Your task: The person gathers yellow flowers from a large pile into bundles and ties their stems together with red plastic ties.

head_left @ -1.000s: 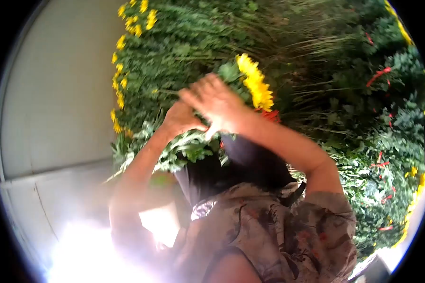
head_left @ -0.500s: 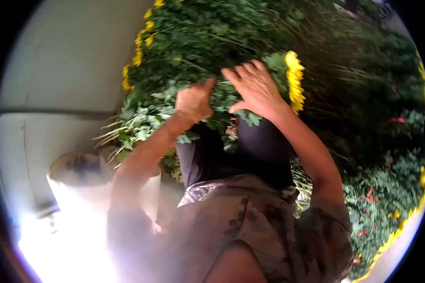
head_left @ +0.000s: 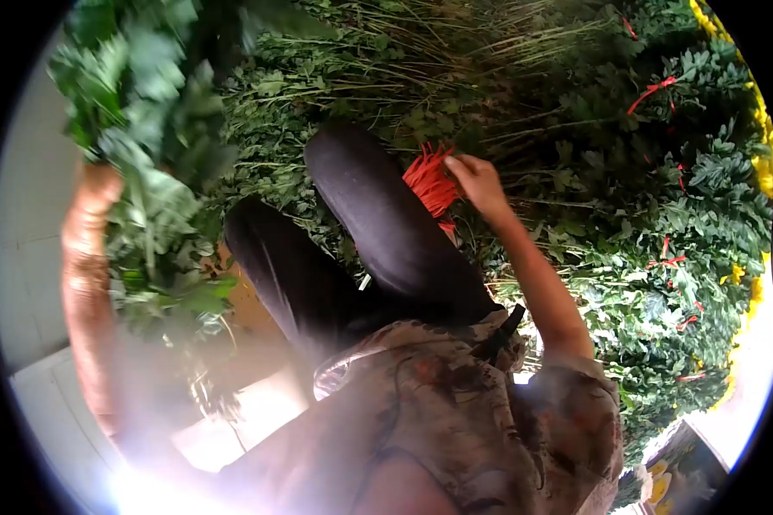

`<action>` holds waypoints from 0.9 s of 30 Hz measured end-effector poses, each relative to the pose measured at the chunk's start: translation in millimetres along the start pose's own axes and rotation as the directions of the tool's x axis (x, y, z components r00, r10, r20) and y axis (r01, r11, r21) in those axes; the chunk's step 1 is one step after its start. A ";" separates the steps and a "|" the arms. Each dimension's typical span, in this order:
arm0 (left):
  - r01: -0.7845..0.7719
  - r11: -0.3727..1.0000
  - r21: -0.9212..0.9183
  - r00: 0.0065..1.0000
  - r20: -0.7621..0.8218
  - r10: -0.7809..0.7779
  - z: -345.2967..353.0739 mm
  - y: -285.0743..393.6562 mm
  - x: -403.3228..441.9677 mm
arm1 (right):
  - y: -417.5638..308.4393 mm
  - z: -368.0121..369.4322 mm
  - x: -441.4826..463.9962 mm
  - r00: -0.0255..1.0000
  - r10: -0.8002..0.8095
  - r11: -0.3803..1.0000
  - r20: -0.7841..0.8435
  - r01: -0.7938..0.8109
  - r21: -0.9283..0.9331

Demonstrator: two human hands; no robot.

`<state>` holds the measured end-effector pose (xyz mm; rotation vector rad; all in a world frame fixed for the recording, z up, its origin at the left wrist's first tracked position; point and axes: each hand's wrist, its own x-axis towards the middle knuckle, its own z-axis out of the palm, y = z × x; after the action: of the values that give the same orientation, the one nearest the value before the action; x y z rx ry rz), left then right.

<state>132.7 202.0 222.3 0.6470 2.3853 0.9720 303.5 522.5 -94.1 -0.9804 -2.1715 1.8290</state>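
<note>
My left hand (head_left: 101, 184), at the far left, is closed around a leafy bunch of chrysanthemums (head_left: 150, 206); the leaves hide most of its fingers. The bunch stands up past the top left edge, and its flower heads do not show. By my right knee lies a thick bundle of red ties (head_left: 434, 182). My right hand (head_left: 479, 182) is at the bundle's right edge, with thumb and fingers pinched together on the tie ends. How many ties it has between the fingers cannot be seen.
Cut green stems (head_left: 369, 81) lie in a heap ahead of my knees. On the right, finished-looking bunches (head_left: 627, 318) carry red bindings (head_left: 653, 93), their yellow flower heads (head_left: 766, 154) along the outer edge. A pale wall (head_left: 26, 257) stands at the left.
Both hands were on the bunch across my lap. My left hand has carried it to the far left, while my right hand has let go and moved to the red ties. The view has turned.
</note>
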 end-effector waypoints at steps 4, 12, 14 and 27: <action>0.060 0.998 -0.022 0.998 0.015 -0.060 -12.1 -3.4 -9.1 | -9.9 39.1 26.4 0.996 0.082 0.994 0.030 -0.084 0.069; 0.187 0.982 0.016 0.975 0.115 -0.188 11.5 -34.5 10.9 | -0.9 61.5 36.4 0.982 0.126 0.947 0.142 -0.161 0.278; 0.200 0.980 0.011 0.970 0.138 -0.200 25.3 -44.4 21.7 | -3.5 53.0 28.9 0.978 0.166 0.900 0.129 -0.203 0.385; 0.165 0.870 -0.464 0.978 0.188 -0.086 10.6 -63.4 6.2 | -153.9 -83.5 33.0 0.737 -0.258 0.474 -0.624 0.660 0.583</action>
<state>118.8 170.7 167.6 0.3580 1.9080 1.3318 259.8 602.5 59.0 -0.4303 -0.9738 1.7112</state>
